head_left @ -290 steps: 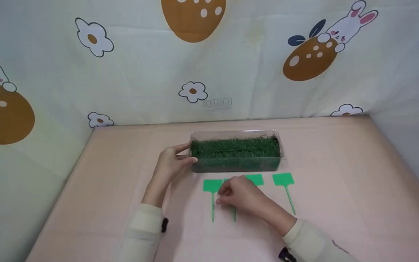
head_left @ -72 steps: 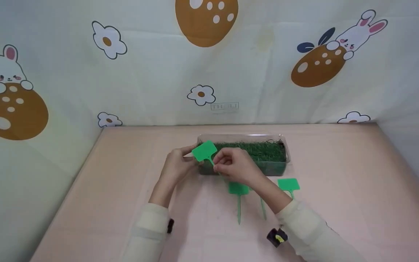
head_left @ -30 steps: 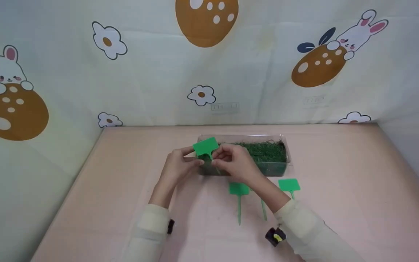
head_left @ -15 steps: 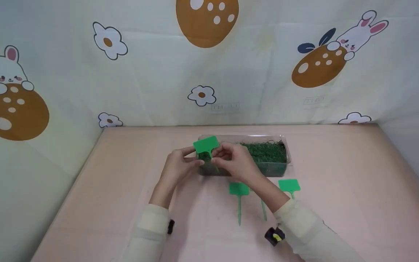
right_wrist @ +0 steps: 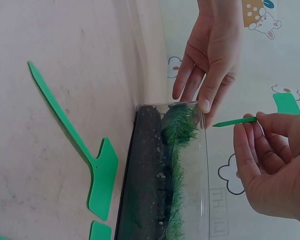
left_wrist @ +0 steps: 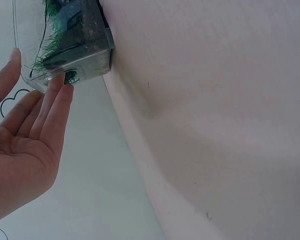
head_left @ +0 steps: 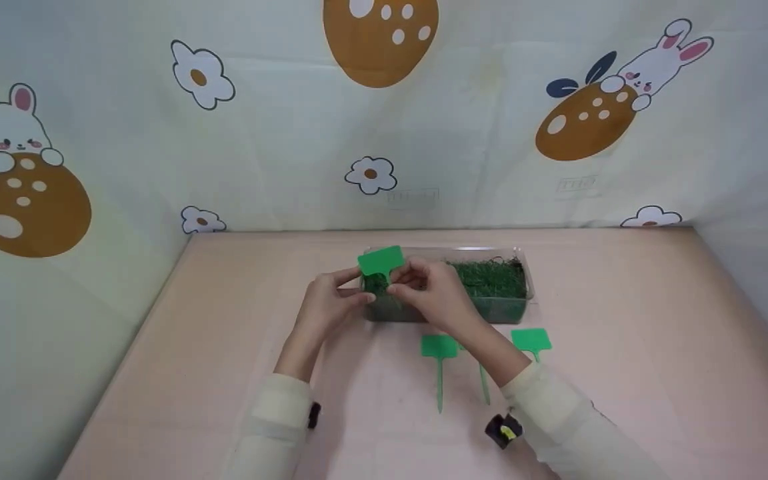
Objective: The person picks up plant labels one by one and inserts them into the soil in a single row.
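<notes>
A clear plastic box (head_left: 509, 307) with green grass on dark soil stands at the back middle of the table. My left hand (head_left: 324, 303) grips its left end, thumb at the near corner and fingers against the end wall; the left wrist view shows those fingers (left_wrist: 54, 107) touching the plastic. My right hand (head_left: 434, 293) pinches a green T-shaped plant label (head_left: 381, 261) by its stem, above the left part of the box. In the right wrist view the stem's pointed tip (right_wrist: 225, 122) is beside the box rim, apart from the grass.
Several more green plant labels lie on the pink table before the box: one label (head_left: 439, 347) points its stem toward me, another label (head_left: 531, 339) is partly behind my right forearm. A patterned cloth wall (head_left: 277, 147) rises behind the table.
Since the earliest frame, my right hand has picked up a label and brought it above the box's left end. In the last second the label rose slightly and became more upright. My left hand stays put.
</notes>
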The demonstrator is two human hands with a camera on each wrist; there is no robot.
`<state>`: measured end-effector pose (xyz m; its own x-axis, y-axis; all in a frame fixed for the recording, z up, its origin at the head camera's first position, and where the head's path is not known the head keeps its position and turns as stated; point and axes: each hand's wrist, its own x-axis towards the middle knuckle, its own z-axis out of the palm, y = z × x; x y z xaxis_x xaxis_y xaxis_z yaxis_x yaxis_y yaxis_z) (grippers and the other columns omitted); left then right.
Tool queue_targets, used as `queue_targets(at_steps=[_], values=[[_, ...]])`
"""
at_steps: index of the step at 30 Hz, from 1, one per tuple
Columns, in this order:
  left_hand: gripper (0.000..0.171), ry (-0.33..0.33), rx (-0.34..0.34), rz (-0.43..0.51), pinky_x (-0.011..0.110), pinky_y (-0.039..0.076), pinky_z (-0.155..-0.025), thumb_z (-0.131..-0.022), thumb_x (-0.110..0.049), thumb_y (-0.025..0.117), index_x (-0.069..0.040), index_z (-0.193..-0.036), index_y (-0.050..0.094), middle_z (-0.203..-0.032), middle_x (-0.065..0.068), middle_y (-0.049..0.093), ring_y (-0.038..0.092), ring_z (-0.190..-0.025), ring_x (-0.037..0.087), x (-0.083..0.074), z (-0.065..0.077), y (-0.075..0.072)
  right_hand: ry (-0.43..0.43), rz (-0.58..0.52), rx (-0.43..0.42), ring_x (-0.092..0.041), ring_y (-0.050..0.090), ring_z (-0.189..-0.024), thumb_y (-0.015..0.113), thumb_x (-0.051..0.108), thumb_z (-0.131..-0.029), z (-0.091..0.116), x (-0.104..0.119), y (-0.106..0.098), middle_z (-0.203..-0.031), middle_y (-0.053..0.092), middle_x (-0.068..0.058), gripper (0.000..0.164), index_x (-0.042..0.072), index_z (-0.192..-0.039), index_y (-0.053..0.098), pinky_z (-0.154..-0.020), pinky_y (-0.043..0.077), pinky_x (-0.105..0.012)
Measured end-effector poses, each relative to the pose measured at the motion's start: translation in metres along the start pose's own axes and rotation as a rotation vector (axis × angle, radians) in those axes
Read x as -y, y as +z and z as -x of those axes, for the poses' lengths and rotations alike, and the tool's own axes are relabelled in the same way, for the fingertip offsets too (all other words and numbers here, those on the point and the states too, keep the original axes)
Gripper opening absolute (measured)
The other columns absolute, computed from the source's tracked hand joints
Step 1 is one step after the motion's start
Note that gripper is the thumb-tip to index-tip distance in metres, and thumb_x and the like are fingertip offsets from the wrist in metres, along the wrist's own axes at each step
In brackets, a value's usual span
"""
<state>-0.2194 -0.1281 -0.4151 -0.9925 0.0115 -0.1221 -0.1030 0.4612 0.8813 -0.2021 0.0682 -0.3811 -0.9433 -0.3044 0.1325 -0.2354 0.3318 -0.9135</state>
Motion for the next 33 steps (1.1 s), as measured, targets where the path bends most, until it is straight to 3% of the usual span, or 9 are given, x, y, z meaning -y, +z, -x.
queue_targets(at_steps=[10, 22, 33], values=[[0.061, -0.023, -0.002, 0.011, 0.037, 0.058, -0.094, -0.086, -0.009, 0.078, -0.015, -0.143, 0.056, -0.149, 0.009, 0.053, 0.069, -0.117, 0.024, 0.0, 0.0, 0.001, -0.023, 0.009, -0.021, -0.019, 0.071, -0.092, 0.069, 0.011, -0.094, -0.003, -0.003, 0.002, -0.1, 0.073, -0.009, 0.012, 0.002, -0.102, 0.07, -0.075, 0.058, -0.028], [0.061, -0.001, 0.008, 0.02, 0.037, 0.057, -0.095, -0.086, -0.01, 0.077, -0.016, -0.143, 0.055, -0.151, 0.008, 0.051, 0.067, -0.118, 0.025, 0.001, 0.001, -0.001, -0.025, 0.023, -0.068, -0.016, 0.07, -0.088, 0.071, 0.011, -0.093, -0.008, -0.008, 0.004, -0.096, 0.074, -0.007, 0.008, 0.007, -0.099, 0.071, -0.071, 0.054, -0.022], [0.062, -0.005, 0.005, -0.006, 0.037, 0.057, -0.096, -0.086, -0.012, 0.078, -0.018, -0.143, 0.055, -0.151, 0.007, 0.051, 0.068, -0.118, 0.024, 0.0, 0.002, -0.001, -0.024, -0.008, -0.088, -0.017, 0.068, -0.086, 0.07, 0.008, -0.092, -0.012, -0.013, 0.004, -0.095, 0.073, -0.01, 0.012, 0.0, -0.101, 0.069, -0.068, 0.052, -0.023]])
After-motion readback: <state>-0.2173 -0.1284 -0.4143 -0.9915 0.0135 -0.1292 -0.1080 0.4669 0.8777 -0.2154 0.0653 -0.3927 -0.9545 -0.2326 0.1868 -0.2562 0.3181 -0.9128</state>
